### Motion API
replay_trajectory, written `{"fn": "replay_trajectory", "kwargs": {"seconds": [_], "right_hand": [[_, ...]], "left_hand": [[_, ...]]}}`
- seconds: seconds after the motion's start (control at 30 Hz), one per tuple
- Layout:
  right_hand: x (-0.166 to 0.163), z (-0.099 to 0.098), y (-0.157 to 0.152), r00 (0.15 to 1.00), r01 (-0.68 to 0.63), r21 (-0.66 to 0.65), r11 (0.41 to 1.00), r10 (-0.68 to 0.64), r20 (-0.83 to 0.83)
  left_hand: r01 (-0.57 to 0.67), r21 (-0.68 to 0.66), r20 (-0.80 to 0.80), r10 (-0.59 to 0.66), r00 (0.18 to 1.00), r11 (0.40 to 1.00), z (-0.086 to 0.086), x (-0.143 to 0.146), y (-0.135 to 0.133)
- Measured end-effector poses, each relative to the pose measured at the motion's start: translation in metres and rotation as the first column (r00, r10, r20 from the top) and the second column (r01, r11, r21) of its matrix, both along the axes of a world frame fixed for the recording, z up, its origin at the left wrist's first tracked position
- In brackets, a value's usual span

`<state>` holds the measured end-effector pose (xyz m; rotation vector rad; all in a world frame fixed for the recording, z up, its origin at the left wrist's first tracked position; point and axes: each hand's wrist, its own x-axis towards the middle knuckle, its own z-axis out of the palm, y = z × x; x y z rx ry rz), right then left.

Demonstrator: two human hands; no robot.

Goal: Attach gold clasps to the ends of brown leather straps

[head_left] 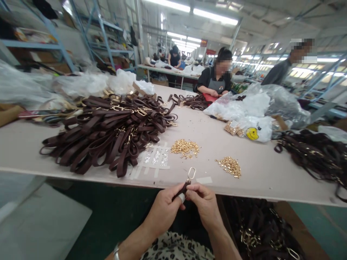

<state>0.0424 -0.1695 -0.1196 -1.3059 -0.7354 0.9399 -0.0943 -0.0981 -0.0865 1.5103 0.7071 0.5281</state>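
My left hand (166,207) is closed around a dark brown strap (184,188) just in front of the table edge. From the strap's upper end sticks out a gold oval ring (189,173). Something pale is wrapped on a left finger. My right hand (204,203) pinches close against the strap's end, beneath the ring; what its fingertips hold is hidden. Beyond the hands lie two heaps of small gold metal pieces, a nearer right heap (231,167) and a left heap (184,147). A small white strip (204,180) lies beside the ring.
Many brown straps with gold hardware form a large pile (108,133) at left; another pile (311,151) lies at right. Clear plastic (155,157) is taped to the tabletop (195,124). Below stands a box of straps (265,231). A co-worker (215,77) works across the table.
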Motion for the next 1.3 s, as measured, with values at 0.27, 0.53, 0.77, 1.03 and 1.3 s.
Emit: {"fn": "replay_trajectory", "kwargs": {"seconds": [0.27, 0.53, 0.77, 1.03, 1.3], "right_hand": [[-0.004, -0.014, 0.000, 0.990, 0.057, 0.051, 0.997, -0.049, -0.132], [0.050, -0.016, 0.009, 0.936, 0.130, -0.034, 0.991, -0.111, 0.333], [0.170, -0.008, 0.018, 0.351, 0.302, -0.035, 0.953, -0.077, 0.933], [0.182, -0.011, 0.017, 0.045, 0.283, -0.146, 0.948, 0.138, 0.989], [0.181, -0.007, 0.031, -0.128, 0.270, -0.266, 0.925, 0.309, 0.943]], "left_hand": [[0.051, 0.294, -0.113, -0.019, 0.993, 0.954, -0.007, -0.003, -0.002], [0.024, -0.083, -0.100, -0.032, 0.994, 0.996, -0.022, 0.026, 0.015], [-0.137, -0.352, -0.145, 0.090, 0.985, 0.926, -0.021, 0.021, 0.040], [-0.205, -0.580, -0.007, 0.247, 0.969, 0.789, -0.027, 0.019, 0.043], [-0.121, -0.587, 0.015, 0.160, 0.987, 0.800, -0.028, 0.024, 0.045]]}}
